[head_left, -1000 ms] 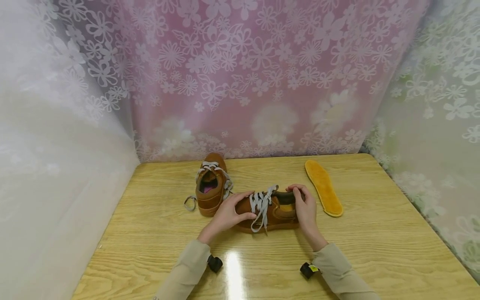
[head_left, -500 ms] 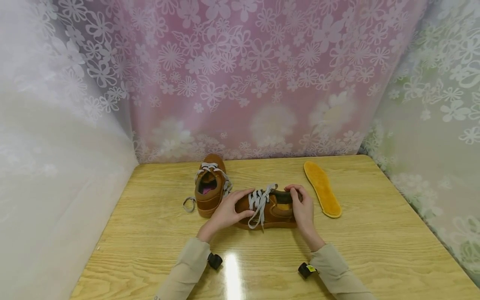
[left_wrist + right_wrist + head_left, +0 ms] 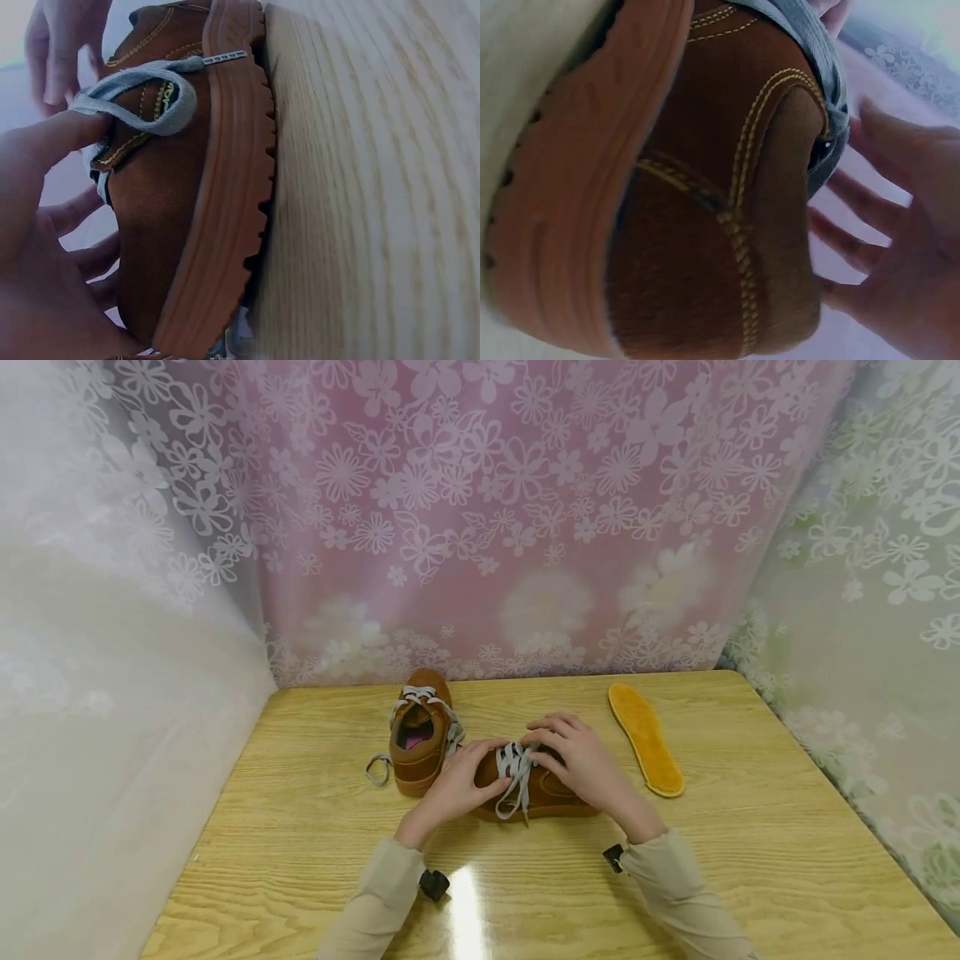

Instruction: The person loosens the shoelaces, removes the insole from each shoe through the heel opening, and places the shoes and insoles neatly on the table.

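A brown lace-up shoe (image 3: pixel 551 789) lies sole down across the middle of the table, toe to the left. My left hand (image 3: pixel 453 785) grips its toe end, thumb on the near side and fingers over the far side. In the left wrist view that thumb touches the grey shoelace (image 3: pixel 139 97). My right hand (image 3: pixel 588 768) arches over the shoe's opening, fingertips right by the tongue and laces, hiding most of the opening. From the right wrist, the thumb and fingers look spread and loosely bent beside the shoe's collar (image 3: pixel 784 225), with nothing pinched.
The matching brown shoe (image 3: pixel 417 768) stands back left, toe away, pink showing inside and a loose lace beside it. An orange fluffy insole (image 3: pixel 647 739) lies to the right on the wooden table (image 3: pixel 300 827). Flowered curtains (image 3: pixel 495 527) enclose the back and sides.
My right hand has left the heel collar and moved left and up over the opening to the laces. My left hand stays on the toe end; the shoe has barely moved.
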Available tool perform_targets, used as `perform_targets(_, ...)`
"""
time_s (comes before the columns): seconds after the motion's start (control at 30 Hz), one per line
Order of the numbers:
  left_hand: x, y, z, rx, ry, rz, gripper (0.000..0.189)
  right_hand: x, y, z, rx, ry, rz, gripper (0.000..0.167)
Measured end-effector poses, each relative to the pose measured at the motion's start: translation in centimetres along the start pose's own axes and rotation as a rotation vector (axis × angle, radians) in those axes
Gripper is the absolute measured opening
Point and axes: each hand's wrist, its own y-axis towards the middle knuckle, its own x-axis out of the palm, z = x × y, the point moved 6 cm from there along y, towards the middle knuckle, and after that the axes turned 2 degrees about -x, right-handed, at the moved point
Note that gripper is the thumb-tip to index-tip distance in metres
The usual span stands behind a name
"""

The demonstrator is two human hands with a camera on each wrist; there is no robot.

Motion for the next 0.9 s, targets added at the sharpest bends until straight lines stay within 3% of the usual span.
perform_targets(0.1,0.06,-0.23,-0.07,-0.020,-0.007,-0.003,0.063,0.36,0.26,-0.65,-0.021,-0.070,-0.079,0.019)
perform_targets(0.3,-0.06,-0.25,0.20,-0.011,0.003,0.019,0.060,-0.01,0.68,-1.23,-0.034,-0.111,-0.017,0.006)
perform_targets(0.57,0.43,-0.06,0.37,-0.002,0.056,0.011,0.063,-0.38,0.99,-0.83,-0.009,0.007,0.083,0.007)
perform_targets(0.9,0.49,-0.04,0.34,-0.016,0.075,0.027,0.067,-0.50,1.00,-0.30,0.097,0.112,0.139,0.006)
